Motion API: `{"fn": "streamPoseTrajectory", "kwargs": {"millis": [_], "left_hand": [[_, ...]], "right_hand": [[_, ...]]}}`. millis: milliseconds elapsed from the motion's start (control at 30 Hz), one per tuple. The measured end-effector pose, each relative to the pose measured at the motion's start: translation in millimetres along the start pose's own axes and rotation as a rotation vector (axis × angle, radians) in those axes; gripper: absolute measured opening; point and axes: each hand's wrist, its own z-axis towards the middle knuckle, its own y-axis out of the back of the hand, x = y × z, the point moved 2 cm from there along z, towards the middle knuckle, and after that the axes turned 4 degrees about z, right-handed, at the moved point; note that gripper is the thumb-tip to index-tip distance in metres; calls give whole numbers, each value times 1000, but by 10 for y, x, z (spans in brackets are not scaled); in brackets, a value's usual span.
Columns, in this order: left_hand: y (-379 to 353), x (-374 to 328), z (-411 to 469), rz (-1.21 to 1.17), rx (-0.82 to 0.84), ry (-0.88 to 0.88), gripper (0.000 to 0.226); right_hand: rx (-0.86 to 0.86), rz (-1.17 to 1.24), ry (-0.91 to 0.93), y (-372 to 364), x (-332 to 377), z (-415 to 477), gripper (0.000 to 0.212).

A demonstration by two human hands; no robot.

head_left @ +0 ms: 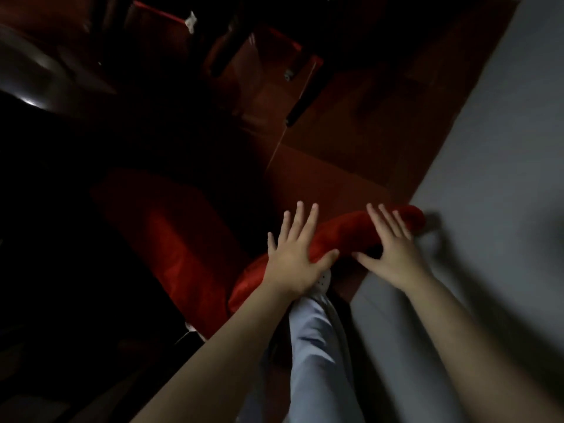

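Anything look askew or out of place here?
Yes. The red fabric is bunched into a rumpled ridge rather than lying flat, its far end poking onto the pale grey surface. The left hand and right hand, fingers spread, are over it.

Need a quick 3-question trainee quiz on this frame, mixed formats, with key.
1. True or false: the left hand and the right hand both show straight, spread fingers.
2. The cloth under the hands is: A blue, B red, C green.
3. Short answer: which hand lies nearer the grey surface at the picture's right side?
Key: 1 true; 2 B; 3 the right hand.
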Motion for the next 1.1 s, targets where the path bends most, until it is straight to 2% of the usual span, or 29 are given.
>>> {"fn": "streamPoseTrajectory", "kwargs": {"millis": [100, 267, 367, 433, 500, 600, 733, 933, 1100], "left_hand": [[-433, 75, 399, 155, 77, 13, 103], [-1211, 149, 837, 275, 224, 106, 126], [-1506, 142, 978, 377, 285, 119, 124], [-1592, 182, 1053, 405, 221, 119, 116], [-1588, 226, 1106, 433, 160, 109, 107], [-1529, 189, 1153, 482, 187, 98, 100], [-1361, 195, 1063, 449, 166, 98, 91], [-943, 181, 760, 410, 114, 84, 85], [-374, 132, 337, 340, -4, 65, 83]], "right_hand": [[134, -364, -25, -75, -461, 363, 115], [165, -597, -15, -194, -1041, 723, 125], [152, -590, -26, -280, -1209, 836, 114], [69, -592, -10, -364, -1246, 892, 98], [-13, -587, 0, -413, -1220, 936, 84], [-21, -606, 3, -368, -1130, 1031, 70], [-54, -642, 45, -296, -945, 957, 62], [-63, -690, 149, -25, -524, 707, 72], [-164, -685, 310, 352, 84, 361, 76]]}}
